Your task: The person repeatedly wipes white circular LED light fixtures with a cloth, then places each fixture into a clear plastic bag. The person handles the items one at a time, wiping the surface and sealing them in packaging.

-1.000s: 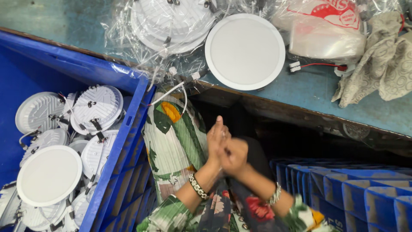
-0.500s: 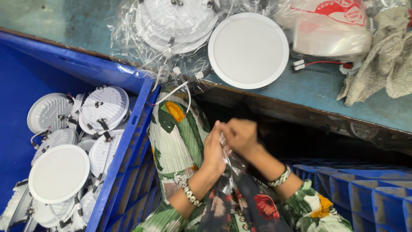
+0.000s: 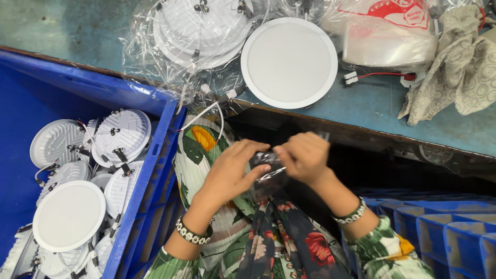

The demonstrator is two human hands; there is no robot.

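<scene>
Hands have parted from clasped: left hand [image 3: 230,173] and right hand [image 3: 305,155] fingers now pinching clear plastic wrap [image 3: 266,168] below counter [image 3: 361,116].

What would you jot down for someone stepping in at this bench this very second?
Left hand and right hand: both pinch a small clear plastic bag over the lap; what is inside it cannot be made out.
One round white panel light lies bare on the teal bench; wrapped ones sit beside it.
The blue crate at the left holds many more lights.
Bagging looks underway, not finished.
</scene>
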